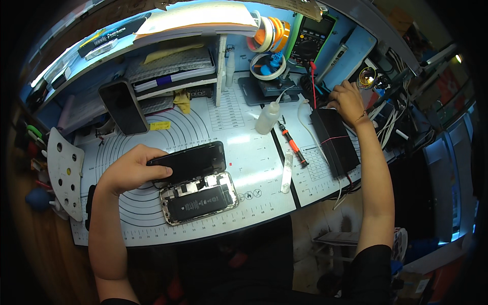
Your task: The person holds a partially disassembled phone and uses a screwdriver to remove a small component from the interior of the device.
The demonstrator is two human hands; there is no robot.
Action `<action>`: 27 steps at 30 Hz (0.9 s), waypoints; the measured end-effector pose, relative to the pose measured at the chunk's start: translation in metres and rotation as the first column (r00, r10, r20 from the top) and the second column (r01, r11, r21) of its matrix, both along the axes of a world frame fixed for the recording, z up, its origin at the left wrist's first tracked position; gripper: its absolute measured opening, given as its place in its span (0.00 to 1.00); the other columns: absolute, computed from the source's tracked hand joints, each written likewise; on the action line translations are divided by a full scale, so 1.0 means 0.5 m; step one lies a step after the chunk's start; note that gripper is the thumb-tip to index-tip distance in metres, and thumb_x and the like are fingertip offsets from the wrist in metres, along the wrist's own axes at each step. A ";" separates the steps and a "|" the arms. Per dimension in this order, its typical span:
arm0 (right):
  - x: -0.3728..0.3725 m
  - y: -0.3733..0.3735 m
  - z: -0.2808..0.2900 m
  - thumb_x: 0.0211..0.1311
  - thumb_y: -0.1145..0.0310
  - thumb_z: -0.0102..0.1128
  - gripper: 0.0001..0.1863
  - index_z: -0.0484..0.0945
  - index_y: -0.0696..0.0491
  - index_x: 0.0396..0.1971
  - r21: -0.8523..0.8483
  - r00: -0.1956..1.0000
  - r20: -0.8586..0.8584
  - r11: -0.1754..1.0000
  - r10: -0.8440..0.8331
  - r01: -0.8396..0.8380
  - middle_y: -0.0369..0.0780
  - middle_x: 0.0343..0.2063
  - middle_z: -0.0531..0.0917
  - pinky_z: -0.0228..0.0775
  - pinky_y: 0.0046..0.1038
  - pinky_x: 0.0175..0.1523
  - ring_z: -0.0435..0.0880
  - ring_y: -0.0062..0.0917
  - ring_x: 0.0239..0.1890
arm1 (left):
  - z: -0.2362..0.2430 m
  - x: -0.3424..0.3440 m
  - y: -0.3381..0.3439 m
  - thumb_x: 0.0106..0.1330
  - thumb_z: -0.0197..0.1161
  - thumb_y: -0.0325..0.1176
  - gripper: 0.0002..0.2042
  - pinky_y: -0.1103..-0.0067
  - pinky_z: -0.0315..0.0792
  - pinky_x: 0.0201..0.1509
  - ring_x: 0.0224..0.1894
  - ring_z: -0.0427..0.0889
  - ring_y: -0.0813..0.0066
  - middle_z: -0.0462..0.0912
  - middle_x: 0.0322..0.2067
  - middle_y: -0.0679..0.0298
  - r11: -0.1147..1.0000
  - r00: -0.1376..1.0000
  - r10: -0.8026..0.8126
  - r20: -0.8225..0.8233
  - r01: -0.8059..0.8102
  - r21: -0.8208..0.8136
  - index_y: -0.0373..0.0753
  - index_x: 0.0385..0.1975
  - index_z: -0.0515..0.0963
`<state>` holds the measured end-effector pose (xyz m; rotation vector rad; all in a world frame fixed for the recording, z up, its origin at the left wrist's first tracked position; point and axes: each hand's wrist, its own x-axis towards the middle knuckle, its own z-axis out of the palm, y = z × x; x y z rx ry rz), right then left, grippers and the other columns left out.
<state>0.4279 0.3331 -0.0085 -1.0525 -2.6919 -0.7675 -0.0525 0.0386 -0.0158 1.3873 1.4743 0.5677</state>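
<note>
My left hand [140, 170] grips the black screen assembly [195, 160] by its left end, lifted at an angle over an opened phone body [195, 203] that shows its battery and inner parts. My right hand [345, 101] is at the back right, just behind a black box with a red band [328, 129], beside a red probe lead. Its fingers are bent, and what they hold, if anything, is hidden. A screwdriver [297, 150], a clear dropper bottle [267, 119] and a pale strip [287, 173] lie or stand between my hands.
Another phone [122, 109] stands upright at back left, under shelves [178, 84] of trays. A multimeter [310, 35], tape rolls [272, 33] and a dark stand [254, 94] are at the back. A white holed holder [66, 173] borders the left, tangled cables [381, 122] the right.
</note>
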 end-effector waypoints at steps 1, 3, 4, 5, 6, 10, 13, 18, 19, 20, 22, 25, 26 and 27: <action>-0.004 -0.002 0.001 0.47 0.61 0.74 0.10 0.86 0.49 0.27 0.001 1.000 -0.003 1.000 0.000 0.000 0.32 0.32 0.81 0.64 0.35 0.53 0.75 0.31 0.46 | 0.003 0.000 -0.001 0.63 0.66 0.31 0.11 0.81 0.70 0.35 0.29 0.76 0.83 0.85 0.27 0.66 1.000 1.000 0.010 -0.004 -0.010 -0.015 0.28 0.38 0.85; -0.014 -0.007 0.001 0.49 0.59 0.73 0.10 0.86 0.49 0.26 0.007 1.000 0.010 1.000 0.026 -0.026 0.33 0.32 0.81 0.63 0.34 0.52 0.74 0.31 0.45 | 0.002 -0.002 0.000 0.63 0.66 0.31 0.11 0.81 0.70 0.34 0.29 0.76 0.83 0.85 0.27 0.66 1.000 1.000 0.008 -0.014 -0.008 -0.028 0.27 0.38 0.85; -0.015 -0.006 0.000 0.49 0.59 0.73 0.10 0.86 0.49 0.26 0.008 1.000 0.009 1.000 0.025 -0.025 0.33 0.32 0.81 0.63 0.34 0.52 0.74 0.31 0.45 | 0.001 -0.003 0.001 0.62 0.66 0.30 0.11 0.82 0.70 0.34 0.29 0.77 0.83 0.85 0.27 0.66 0.999 1.000 0.005 -0.022 -0.006 -0.042 0.27 0.38 0.85; -0.015 -0.005 -0.002 0.49 0.59 0.73 0.10 0.87 0.48 0.27 0.021 1.000 0.008 1.000 0.018 -0.018 0.32 0.31 0.81 0.63 0.34 0.52 0.75 0.31 0.45 | 0.002 -0.002 0.001 0.62 0.66 0.30 0.11 0.82 0.70 0.34 0.29 0.77 0.83 0.85 0.27 0.66 0.999 1.000 0.004 -0.024 -0.005 -0.041 0.27 0.38 0.85; -0.011 -0.007 -0.002 0.49 0.58 0.74 0.10 0.87 0.48 0.27 0.033 1.000 0.010 0.999 0.005 -0.005 0.32 0.31 0.81 0.63 0.34 0.52 0.75 0.30 0.45 | 0.001 0.001 0.001 0.62 0.66 0.30 0.11 0.82 0.70 0.34 0.29 0.76 0.83 0.85 0.27 0.66 1.000 1.000 0.011 -0.017 -0.011 -0.019 0.27 0.38 0.84; -0.004 -0.003 -0.013 0.49 0.58 0.74 0.11 0.87 0.49 0.28 0.054 0.999 -0.005 0.998 0.032 -0.031 0.32 0.31 0.81 0.62 0.34 0.52 0.75 0.30 0.45 | 0.004 0.006 0.001 0.62 0.66 0.29 0.11 0.82 0.70 0.34 0.30 0.76 0.84 0.85 0.27 0.67 0.999 0.999 0.017 0.041 -0.018 0.027 0.26 0.37 0.84; 0.000 -0.012 -0.016 0.51 0.60 0.74 0.10 0.87 0.49 0.30 0.007 0.998 -0.068 1.000 0.015 -0.014 0.33 0.32 0.81 0.62 0.34 0.53 0.75 0.30 0.46 | -0.009 -0.008 0.002 0.62 0.65 0.28 0.11 0.83 0.70 0.35 0.30 0.76 0.84 0.84 0.27 0.67 1.000 0.999 0.025 0.035 -0.024 -0.019 0.26 0.37 0.85; 0.047 0.000 0.019 0.56 0.73 0.68 0.07 0.86 0.56 0.35 -0.053 0.919 -0.395 0.998 0.009 -0.033 0.40 0.35 0.82 0.72 0.34 0.51 0.82 0.37 0.46 | -0.007 0.000 0.003 0.61 0.66 0.28 0.11 0.83 0.70 0.36 0.30 0.76 0.84 0.84 0.27 0.67 0.999 0.998 0.044 0.042 -0.044 -0.003 0.26 0.38 0.85; 0.055 -0.008 0.029 0.57 0.76 0.66 0.08 0.85 0.58 0.37 -0.071 0.879 -0.477 0.997 -0.006 -0.032 0.43 0.34 0.83 0.76 0.35 0.47 0.85 0.40 0.42 | -0.007 -0.001 0.002 0.61 0.66 0.28 0.11 0.83 0.70 0.36 0.30 0.76 0.84 0.83 0.27 0.68 0.998 0.998 0.055 0.027 -0.055 -0.015 0.26 0.38 0.84; 0.059 -0.011 0.037 0.57 0.76 0.66 0.08 0.85 0.58 0.37 -0.072 0.878 -0.478 0.997 -0.009 -0.030 0.43 0.34 0.83 0.76 0.35 0.47 0.85 0.40 0.42 | -0.006 -0.001 0.002 0.61 0.66 0.28 0.11 0.83 0.70 0.36 0.30 0.76 0.84 0.83 0.27 0.68 0.998 0.998 0.053 0.025 -0.052 -0.017 0.26 0.38 0.84; 0.076 -0.019 0.048 0.57 0.76 0.65 0.08 0.85 0.57 0.37 -0.126 0.844 -0.533 0.992 -0.064 -0.004 0.43 0.34 0.84 0.76 0.36 0.46 0.85 0.41 0.39 | -0.007 -0.002 0.002 0.60 0.67 0.29 0.12 0.83 0.70 0.35 0.30 0.76 0.84 0.83 0.26 0.68 0.999 0.999 0.052 0.007 -0.052 -0.001 0.25 0.37 0.84; 0.091 -0.023 0.051 0.58 0.73 0.64 0.08 0.86 0.56 0.37 -0.105 0.873 -0.484 0.995 -0.049 -0.002 0.43 0.34 0.86 0.77 0.36 0.47 0.86 0.40 0.40 | -0.010 -0.006 0.001 0.59 0.67 0.30 0.12 0.83 0.69 0.34 0.29 0.75 0.85 0.83 0.26 0.68 0.999 0.999 0.042 0.020 -0.043 0.016 0.25 0.36 0.84; 0.092 -0.025 0.051 0.59 0.72 0.64 0.08 0.86 0.56 0.37 -0.080 0.886 -0.461 0.997 -0.045 0.009 0.43 0.35 0.86 0.77 0.36 0.47 0.86 0.40 0.40 | -0.010 -0.007 0.002 0.59 0.67 0.30 0.12 0.83 0.69 0.34 0.29 0.75 0.85 0.83 0.26 0.68 0.999 0.999 0.039 0.018 -0.039 0.016 0.25 0.36 0.84; 0.088 -0.027 0.050 0.59 0.72 0.64 0.08 0.86 0.56 0.37 -0.082 0.885 -0.463 0.997 -0.047 0.010 0.43 0.35 0.86 0.77 0.36 0.47 0.86 0.40 0.40 | -0.012 -0.010 0.001 0.59 0.67 0.30 0.12 0.83 0.68 0.33 0.28 0.74 0.85 0.82 0.25 0.68 0.999 0.999 0.043 0.003 -0.043 0.009 0.25 0.35 0.84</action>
